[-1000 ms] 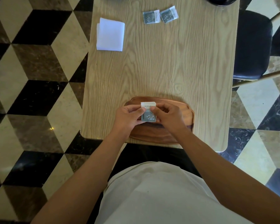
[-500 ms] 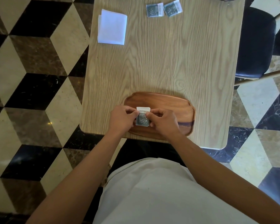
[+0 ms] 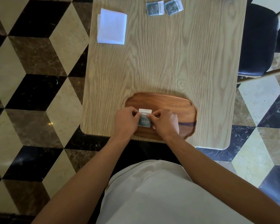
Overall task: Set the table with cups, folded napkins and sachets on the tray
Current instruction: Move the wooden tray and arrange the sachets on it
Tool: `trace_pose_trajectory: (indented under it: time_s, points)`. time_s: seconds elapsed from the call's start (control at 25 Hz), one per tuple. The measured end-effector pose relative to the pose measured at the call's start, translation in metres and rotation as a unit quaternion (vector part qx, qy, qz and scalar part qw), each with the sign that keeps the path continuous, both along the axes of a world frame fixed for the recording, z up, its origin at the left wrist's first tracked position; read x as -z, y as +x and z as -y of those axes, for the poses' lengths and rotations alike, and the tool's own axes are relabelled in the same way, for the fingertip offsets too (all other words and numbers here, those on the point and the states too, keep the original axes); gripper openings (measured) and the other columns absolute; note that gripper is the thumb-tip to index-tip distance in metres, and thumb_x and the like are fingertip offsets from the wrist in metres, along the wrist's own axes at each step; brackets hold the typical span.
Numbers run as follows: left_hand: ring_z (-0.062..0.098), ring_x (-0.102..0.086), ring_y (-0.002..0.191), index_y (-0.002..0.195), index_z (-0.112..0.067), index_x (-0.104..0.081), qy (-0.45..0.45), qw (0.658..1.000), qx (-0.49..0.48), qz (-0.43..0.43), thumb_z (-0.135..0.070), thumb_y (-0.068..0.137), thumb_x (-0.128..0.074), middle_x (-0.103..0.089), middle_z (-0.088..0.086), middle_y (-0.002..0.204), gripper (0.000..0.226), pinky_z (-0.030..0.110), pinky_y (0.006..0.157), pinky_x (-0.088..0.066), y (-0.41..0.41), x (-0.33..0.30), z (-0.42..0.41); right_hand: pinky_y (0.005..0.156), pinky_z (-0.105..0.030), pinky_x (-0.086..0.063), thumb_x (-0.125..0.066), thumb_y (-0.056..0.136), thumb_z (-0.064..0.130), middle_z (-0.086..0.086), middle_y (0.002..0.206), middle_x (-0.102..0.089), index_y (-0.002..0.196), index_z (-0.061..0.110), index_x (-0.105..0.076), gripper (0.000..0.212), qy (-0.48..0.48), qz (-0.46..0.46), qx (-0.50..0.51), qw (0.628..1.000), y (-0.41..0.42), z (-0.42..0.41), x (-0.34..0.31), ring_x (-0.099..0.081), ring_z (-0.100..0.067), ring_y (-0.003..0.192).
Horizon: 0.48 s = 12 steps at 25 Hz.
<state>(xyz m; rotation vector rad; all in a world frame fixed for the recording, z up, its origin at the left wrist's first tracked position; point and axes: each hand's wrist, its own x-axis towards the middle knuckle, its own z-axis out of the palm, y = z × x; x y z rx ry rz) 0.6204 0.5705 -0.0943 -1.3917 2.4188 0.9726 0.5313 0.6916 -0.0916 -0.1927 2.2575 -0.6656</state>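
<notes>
You have one sachet (image 3: 145,118) pinched between both hands over the wooden tray (image 3: 171,104), which sits at the near edge of the table (image 3: 168,62), a little toward its right corner. Your left hand (image 3: 125,121) closes its fingertips on the sachet's left edge and your right hand (image 3: 165,122) closes on its right edge, so the flat packet stays square and face-up with its white printed band toward the far side; that two-sided hold looks meant to line it up neatly on the left part of the tray before you let go. Whether it already rests on the wood or hangs just above it cannot be told from here. The sachet is a thin, smooth paper square, grey-green below with pale speckles. The tray is a dark, reddish, polished oblong with scalloped corners and a low raised rim, and its right half lies bare, likely room for what follows. The table is pale oak with strong grain and rounded corners. Two more sachets (image 3: 164,7) lie side by side at the far edge, slightly askew, and a folded napkin (image 3: 111,27), white, soft and square, lies near the far left corner, well apart from the tray. No cups are clearly visible, so by my reckoning the task is in its early part.
</notes>
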Motion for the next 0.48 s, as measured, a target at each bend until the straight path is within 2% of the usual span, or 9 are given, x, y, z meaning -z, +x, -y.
trace_pose_trajectory:
  time_s: [0.16,0.28,0.36,0.48]
  points:
    - [0.001,-0.056,0.081,0.101,-0.02,-0.078,0.016,1.0,0.002,-0.009,-0.032,0.094,-0.068,-0.075,-0.007,0.096,0.017,0.016,0.073,-0.038,0.002,-0.001,0.005,0.071,-0.032,-0.061,-0.07,0.091,0.051,0.007,0.072,-0.074,0.093,0.023,-0.081,0.03,0.003,-0.01,-0.01,1.0,-0.005,-0.004,0.0,-0.07,-0.01,0.071]
    - [0.004,-0.061,0.08,0.098,-0.021,-0.074,0.028,0.998,-0.027,-0.042,-0.031,0.094,-0.066,-0.068,-0.012,0.086,0.014,0.012,0.068,-0.038,-0.004,-0.006,0.015,0.064,-0.029,-0.052,-0.058,0.096,0.056,0.008,0.067,-0.07,0.084,0.022,-0.076,0.041,-0.024,-0.029,0.014,0.999,-0.02,-0.004,-0.002,-0.067,-0.009,0.066]
    - [0.005,-0.062,0.081,0.101,-0.02,-0.072,0.004,0.997,-0.032,-0.069,-0.028,0.096,-0.063,-0.064,-0.014,0.087,0.013,0.018,0.074,-0.043,-0.022,-0.01,0.029,0.059,-0.026,-0.043,-0.053,0.099,0.049,0.008,0.066,-0.066,0.079,0.021,-0.069,0.038,-0.042,-0.053,0.034,0.997,-0.04,0.006,-0.003,-0.062,-0.008,0.063]
    - [0.01,-0.064,0.092,0.115,-0.014,-0.068,-0.024,0.994,0.022,-0.108,-0.019,0.097,-0.062,-0.066,-0.004,0.106,0.02,0.024,0.085,-0.047,-0.069,-0.009,0.061,0.056,-0.017,-0.039,-0.056,0.098,0.032,0.01,0.077,-0.066,0.084,0.022,-0.066,0.02,-0.071,-0.084,0.037,0.993,-0.087,0.035,0.0,-0.06,-0.003,0.069]
